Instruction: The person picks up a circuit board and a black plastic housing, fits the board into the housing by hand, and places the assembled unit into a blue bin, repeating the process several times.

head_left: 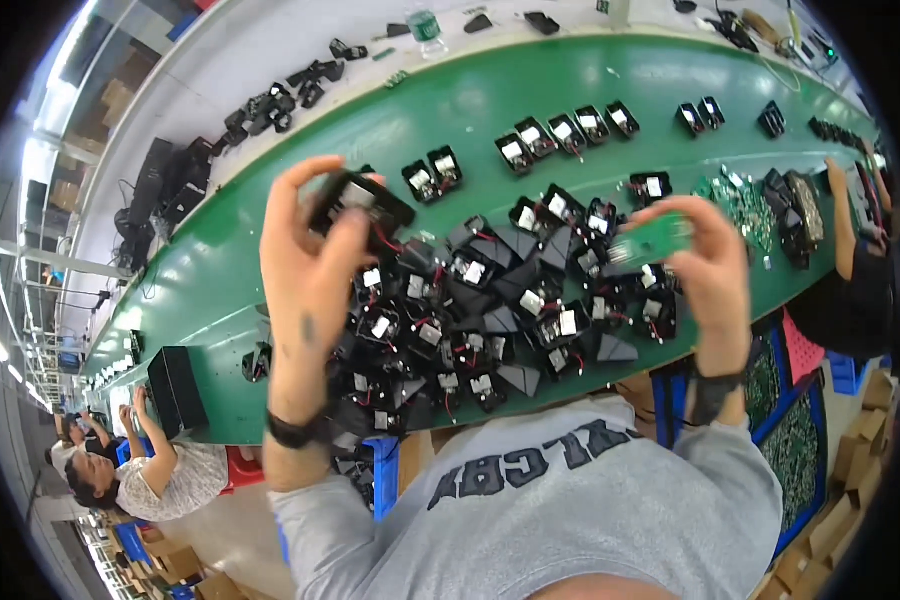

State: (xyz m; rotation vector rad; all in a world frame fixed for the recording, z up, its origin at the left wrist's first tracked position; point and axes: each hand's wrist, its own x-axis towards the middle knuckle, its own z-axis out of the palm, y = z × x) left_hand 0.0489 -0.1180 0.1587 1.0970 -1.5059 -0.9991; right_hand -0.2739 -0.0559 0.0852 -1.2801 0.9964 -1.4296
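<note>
My left hand [315, 255] is raised over the green bench, its fingers and thumb closed round a black plastic housing [378, 205] with a light block and red wire inside. Pinched in my right hand [712, 260] is a small green circuit board [652, 240], held above the bench. Between and below both hands spreads a heap of black housings [480, 290], many with white or silver blocks and red wires showing. A single housing with a white block [650, 186] lies just beyond my right hand.
Rows of filled housings [565, 133] stand along the bench [350, 110]. Loose circuit boards [740, 205] are piled at right. A water bottle [425, 32] and black parts [270, 108] sit on the far ledge. A black box [177, 392] and a co-worker [155, 475] are at left; another person's arm [842, 220] is at right.
</note>
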